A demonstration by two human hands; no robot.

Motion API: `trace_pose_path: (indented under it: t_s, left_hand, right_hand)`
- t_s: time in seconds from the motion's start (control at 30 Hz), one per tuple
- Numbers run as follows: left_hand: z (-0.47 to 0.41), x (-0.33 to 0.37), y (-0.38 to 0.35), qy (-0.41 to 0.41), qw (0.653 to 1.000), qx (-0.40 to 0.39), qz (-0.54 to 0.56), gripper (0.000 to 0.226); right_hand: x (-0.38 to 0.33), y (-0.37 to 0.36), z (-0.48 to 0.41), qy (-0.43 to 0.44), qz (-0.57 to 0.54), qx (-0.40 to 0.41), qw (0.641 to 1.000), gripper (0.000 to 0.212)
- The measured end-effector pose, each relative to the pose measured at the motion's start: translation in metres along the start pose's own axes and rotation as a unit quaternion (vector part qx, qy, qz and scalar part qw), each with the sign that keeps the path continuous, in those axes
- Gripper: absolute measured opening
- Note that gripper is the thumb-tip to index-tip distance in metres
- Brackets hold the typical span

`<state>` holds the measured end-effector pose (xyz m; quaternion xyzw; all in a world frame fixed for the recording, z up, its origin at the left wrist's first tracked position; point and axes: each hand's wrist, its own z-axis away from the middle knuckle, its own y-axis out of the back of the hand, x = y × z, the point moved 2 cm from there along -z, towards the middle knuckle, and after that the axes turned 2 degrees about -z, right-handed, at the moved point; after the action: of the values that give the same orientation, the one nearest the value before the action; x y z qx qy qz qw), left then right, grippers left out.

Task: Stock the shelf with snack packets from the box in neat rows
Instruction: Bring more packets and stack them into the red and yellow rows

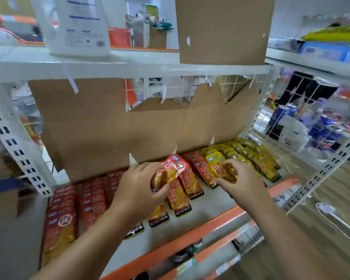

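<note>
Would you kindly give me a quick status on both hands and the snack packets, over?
Left hand grips red packets. Right hand pinches yellow packet. Torn cardboard stands behind, not blocking.

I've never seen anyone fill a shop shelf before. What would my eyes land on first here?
First, the two hands in the middle: the left hand grips a bunch of red packets, and the right hand pinches a yellow packet. Red rows fill the left of the shelf and yellow rows its right. Behind stands a big torn cardboard sheet.
</note>
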<state>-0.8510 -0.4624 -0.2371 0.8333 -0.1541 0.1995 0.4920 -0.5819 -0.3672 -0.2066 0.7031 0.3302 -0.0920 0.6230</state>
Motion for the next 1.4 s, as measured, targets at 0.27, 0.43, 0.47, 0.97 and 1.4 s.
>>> trace_pose_path:
  t_s: [0.27,0.43,0.47,0.97,1.4]
  left_hand:
    - [0.018,0.05,-0.113,0.106,0.991,0.08,-0.037,0.051]
    - [0.02,0.083,-0.181,0.202,0.965,0.128,-0.105,0.055]
    - [0.019,0.088,-0.19,0.227,0.957,0.127,-0.129,0.056]
    - [-0.007,0.104,-0.234,0.403,0.871,0.149,-0.239,0.063]
    - [-0.016,0.11,-0.245,0.448,0.836,0.113,-0.297,0.071]
  right_hand:
    - [0.091,-0.044,-0.05,0.102,-0.044,-0.025,0.993,0.05]
    - [0.134,-0.054,-0.083,0.142,-0.052,-0.077,0.985,0.048]
    - [0.141,-0.054,-0.089,0.139,-0.059,-0.088,0.985,0.049]
    - [0.181,-0.05,-0.13,0.206,-0.147,-0.112,0.961,0.039]
    - [0.209,-0.038,-0.145,0.206,-0.193,-0.103,0.954,0.034]
